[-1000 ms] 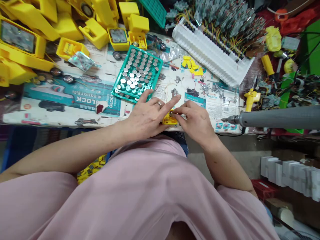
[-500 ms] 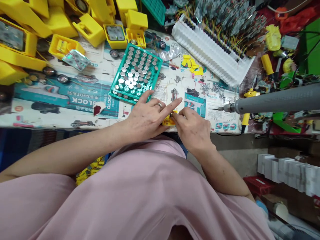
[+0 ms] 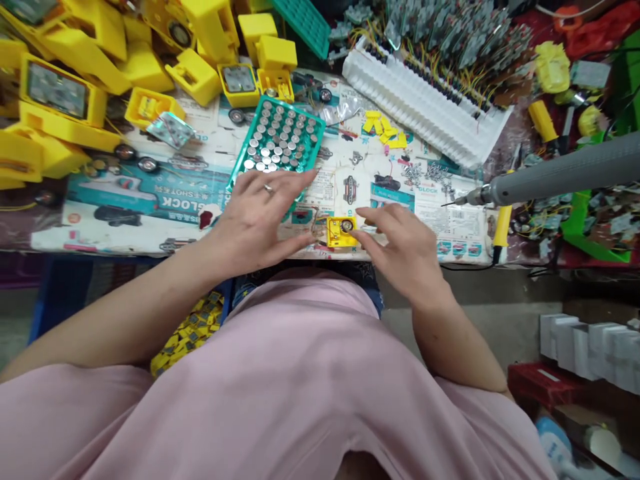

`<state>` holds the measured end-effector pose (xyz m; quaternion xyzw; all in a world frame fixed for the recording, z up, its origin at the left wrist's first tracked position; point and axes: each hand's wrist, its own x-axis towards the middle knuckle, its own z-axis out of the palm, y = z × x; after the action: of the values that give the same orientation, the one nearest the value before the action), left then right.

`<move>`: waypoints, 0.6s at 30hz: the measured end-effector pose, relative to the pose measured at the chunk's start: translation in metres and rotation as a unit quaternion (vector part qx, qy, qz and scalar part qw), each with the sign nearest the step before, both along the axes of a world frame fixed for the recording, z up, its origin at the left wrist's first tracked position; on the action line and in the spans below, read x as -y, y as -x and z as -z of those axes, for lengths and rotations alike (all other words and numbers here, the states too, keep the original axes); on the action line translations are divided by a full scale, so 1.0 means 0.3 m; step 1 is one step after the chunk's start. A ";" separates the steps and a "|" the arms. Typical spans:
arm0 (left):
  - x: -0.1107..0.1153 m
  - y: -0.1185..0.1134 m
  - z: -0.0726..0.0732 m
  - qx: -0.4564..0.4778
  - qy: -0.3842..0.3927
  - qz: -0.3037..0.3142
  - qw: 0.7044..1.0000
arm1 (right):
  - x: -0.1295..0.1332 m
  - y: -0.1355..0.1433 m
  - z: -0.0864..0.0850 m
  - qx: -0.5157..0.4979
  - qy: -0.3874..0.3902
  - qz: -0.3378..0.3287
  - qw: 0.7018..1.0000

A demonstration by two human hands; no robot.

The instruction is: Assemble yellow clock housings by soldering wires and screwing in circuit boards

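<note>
A small open yellow housing (image 3: 334, 233) lies on the table close to its front edge, with a round metal-rimmed part (image 3: 347, 226) inside on its right side. Just right of it is my right hand (image 3: 403, 250), thumb and fingers apart, fingertips beside the housing and nothing held. My left hand (image 3: 260, 217) spreads open to the left, over the near end of the green tray (image 3: 320, 143). Rows of silver button cells (image 3: 275, 150) fill that tray; its lower part is hidden by the hand.
Yellow housings (image 3: 200, 77) pile up at the back left. A white rack (image 3: 425, 107) with wired boards stands behind. A grey screwdriver (image 3: 565, 170) juts in from the right above yellow-handled tools. Small yellow pieces (image 3: 385, 130) and screws (image 3: 433, 173) lie mid-table.
Both hands have let go of the yellow housing and moved apart. The left hand has shifted left over the tray, and the right hand slightly right. The view has shifted a little.
</note>
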<state>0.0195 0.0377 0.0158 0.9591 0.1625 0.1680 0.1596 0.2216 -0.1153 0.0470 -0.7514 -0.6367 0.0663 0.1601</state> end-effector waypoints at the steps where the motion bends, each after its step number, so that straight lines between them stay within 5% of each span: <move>1: -0.002 0.015 0.003 -0.006 -0.009 -0.010 1.000 | 0.008 -0.016 0.006 -0.031 -0.022 -0.019 0.999; 5: 0.023 0.013 0.024 -0.020 -0.023 -0.026 0.999 | 0.014 -0.047 0.053 -0.132 -0.008 -0.108 0.985; 11: 0.032 -0.045 0.026 -0.009 -0.063 -0.033 0.997 | 0.010 0.004 0.109 -0.130 -0.023 -0.061 0.989; 18: -0.012 -0.105 -0.061 -0.023 -0.146 0.069 0.987 | -0.021 -0.031 0.044 -0.246 -0.057 -0.012 0.967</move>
<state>0.0510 0.0412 0.0340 0.9846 0.0731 0.1567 0.0257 0.2310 -0.1090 0.0338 -0.6935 -0.5896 0.2147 0.3541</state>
